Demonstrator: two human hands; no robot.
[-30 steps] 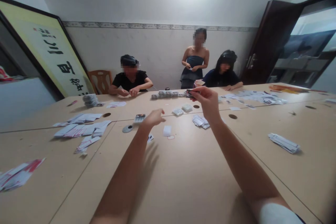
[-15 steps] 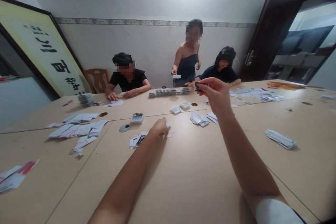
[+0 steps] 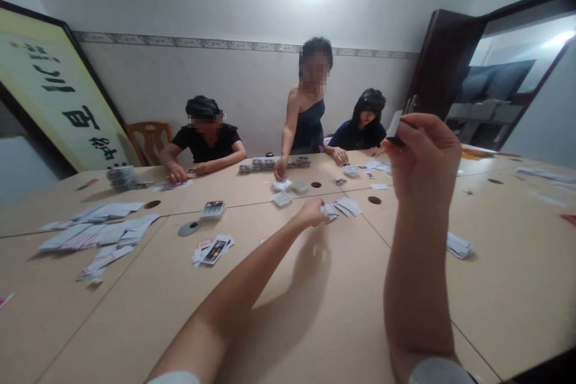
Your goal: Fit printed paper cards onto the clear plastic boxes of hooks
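My right hand (image 3: 425, 153) is raised at the right, its fingers closed on a small card (image 3: 396, 127), dark at the lower edge and pale above. The fingers cover much of it. Stretched out over the middle of the table, my left hand (image 3: 310, 214) has its fingertips at the edge of a pile of white paper cards (image 3: 330, 212). Those fingers are bent together, and what is between them is hidden. Beside the pile lie more white papers (image 3: 348, 206). Nearer me on the left is a small stack of printed cards (image 3: 218, 250), the top one dark.
Clear plastic boxes (image 3: 213, 210) and a grey disc (image 3: 188, 228) lie left of centre. White paper stacks (image 3: 96, 231) spread further left. Across the table (image 3: 315, 306) are two seated people and one standing, whose hand (image 3: 281, 169) touches white packs (image 3: 282, 185). Folded papers (image 3: 459, 246) lie right.
My left hand has moved right, from beside a red-edged label to the white card pile. My right hand has come up and right, still holding its card. The standing person now reaches down to the packs.
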